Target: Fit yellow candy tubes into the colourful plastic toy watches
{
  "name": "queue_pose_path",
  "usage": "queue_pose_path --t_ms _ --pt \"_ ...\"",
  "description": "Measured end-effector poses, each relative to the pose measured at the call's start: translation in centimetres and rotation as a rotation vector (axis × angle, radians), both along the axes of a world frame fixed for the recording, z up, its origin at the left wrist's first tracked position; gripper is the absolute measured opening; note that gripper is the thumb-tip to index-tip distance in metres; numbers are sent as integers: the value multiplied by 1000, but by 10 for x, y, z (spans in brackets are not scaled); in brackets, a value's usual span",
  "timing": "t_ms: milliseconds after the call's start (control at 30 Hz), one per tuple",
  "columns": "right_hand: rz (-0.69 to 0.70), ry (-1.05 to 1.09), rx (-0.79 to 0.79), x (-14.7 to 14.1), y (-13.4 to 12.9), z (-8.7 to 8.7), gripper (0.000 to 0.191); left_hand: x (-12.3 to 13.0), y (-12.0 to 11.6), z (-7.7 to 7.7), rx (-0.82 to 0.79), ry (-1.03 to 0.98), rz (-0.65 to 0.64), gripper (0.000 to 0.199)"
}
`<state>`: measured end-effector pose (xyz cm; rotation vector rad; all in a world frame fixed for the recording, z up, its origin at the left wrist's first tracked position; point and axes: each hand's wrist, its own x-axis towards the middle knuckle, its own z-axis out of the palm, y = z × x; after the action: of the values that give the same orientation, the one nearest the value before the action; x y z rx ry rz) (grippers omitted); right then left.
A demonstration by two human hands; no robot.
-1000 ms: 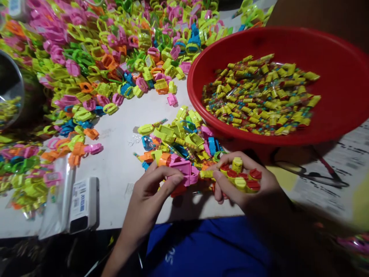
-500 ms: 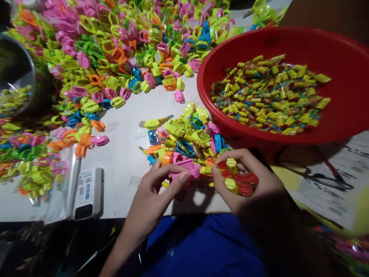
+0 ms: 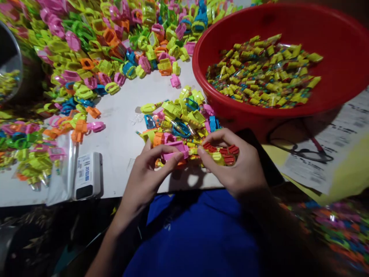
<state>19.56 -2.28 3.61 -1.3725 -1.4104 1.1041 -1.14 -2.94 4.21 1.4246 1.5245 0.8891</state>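
Between the thumb and fingers of my left hand (image 3: 152, 165) is a pink plastic toy watch (image 3: 178, 148). My right hand (image 3: 239, 165) is curled around several small candy tubes (image 3: 229, 158), whose red and yellow ends face up. Its thumb and index fingertips come together close to the toy watch; whether they pinch a single tube there I cannot tell. Just beyond both hands lies a small heap of toy watches (image 3: 173, 109) in yellow, blue, pink and orange, mixed with clear tubes of coloured candy.
A red basin (image 3: 221, 102) of wrapped candy tubes stands at the right. Toy watches (image 3: 115, 42) are piled across the back. At the left are a metal pot (image 3: 17, 50), a plastic bag (image 3: 62, 184) and a white box-like device (image 3: 88, 177). Eyeglasses (image 3: 323, 156) rest on papers.
The view has shifted, so the table sits higher in the picture. My right hand has come slightly nearer the pink toy watch, and fewer yellow tube ends show. My left grip looks the same.
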Motion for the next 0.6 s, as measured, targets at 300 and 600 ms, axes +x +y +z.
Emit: queue_pose_path --t_ms 300,600 --pt "-117 356 -208 -4 -38 -24 18 -12 -12 -11 10 -34 56 17" --pt "506 -702 22 28 -114 -76 62 -37 0 -15 170 -258 271 7"
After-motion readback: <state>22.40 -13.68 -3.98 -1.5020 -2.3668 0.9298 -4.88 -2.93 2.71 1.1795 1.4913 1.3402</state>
